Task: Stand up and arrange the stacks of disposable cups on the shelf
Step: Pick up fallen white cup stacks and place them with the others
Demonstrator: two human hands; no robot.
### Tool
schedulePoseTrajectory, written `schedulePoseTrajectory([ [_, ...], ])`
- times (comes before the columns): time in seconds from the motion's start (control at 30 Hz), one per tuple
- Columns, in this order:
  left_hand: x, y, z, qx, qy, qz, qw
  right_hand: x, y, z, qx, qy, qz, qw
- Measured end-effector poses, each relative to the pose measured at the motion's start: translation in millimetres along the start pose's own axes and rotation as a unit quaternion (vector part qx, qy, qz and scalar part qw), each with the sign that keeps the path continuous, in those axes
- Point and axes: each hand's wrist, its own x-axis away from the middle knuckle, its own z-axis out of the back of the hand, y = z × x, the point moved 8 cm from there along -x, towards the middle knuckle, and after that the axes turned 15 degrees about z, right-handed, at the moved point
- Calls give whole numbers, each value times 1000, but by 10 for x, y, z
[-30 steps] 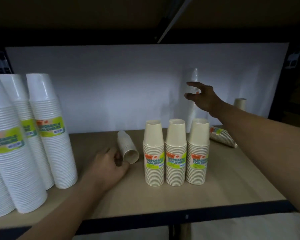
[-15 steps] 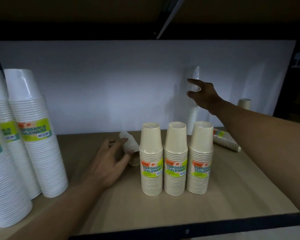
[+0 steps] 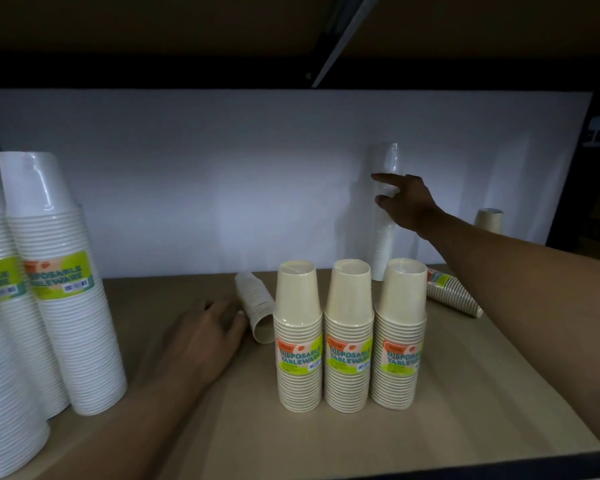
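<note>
1. Currently, the left hand [image 3: 208, 337] lies with fingers stretched out and relaxed, holding nothing. A second ago they were curled at the mouth of the lying stack [image 3: 255, 306]; now the fingertips only touch its side.
2. Lying stack: on its side on the shelf [image 3: 482, 410], just beyond the left fingertips, mouth toward the viewer. Not yet stood up.
3. The right hand [image 3: 407, 202] is unchanged: forefinger and thumb are parted round the tall stack [image 3: 383, 237] in a loose clasp on its upper part.
4. Tall stack: upright at the back wall, inside that clasp, apparently being steadied.
5. Row of three upright stacks [image 3: 349, 341]: touching one another, between the two hands and nearer the viewer. Arranged.
6. One labelled stack [image 3: 454, 296]: lying under the right forearm. Still to be done.
7. Large white stacks [image 3: 63, 289]: upright, well left of the left hand.
8. Judgement: with the left grip released, the lying stack needs a fresh hold before it can be raised.
</note>
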Motion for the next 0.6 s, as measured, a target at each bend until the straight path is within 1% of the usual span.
schedulePoseTrajectory([
  [0.13, -83, -66, -62, -44, 7, 11, 999, -10, 11, -61, 10, 1, 10, 1000],
  [0.27, -114, -82, -99, -84, 4, 14, 996, 0, -24, -68, 53, 22, 29, 998],
  [0.43, -59, -52, -73, -77, 0, 11, 997, 53, -185, 48, 73, 36, 54, 995],
  [0.6, 88, -59, 58, -40, 11, 3, 999, 123, -535, 279, 94, 4, 97, 991],
])
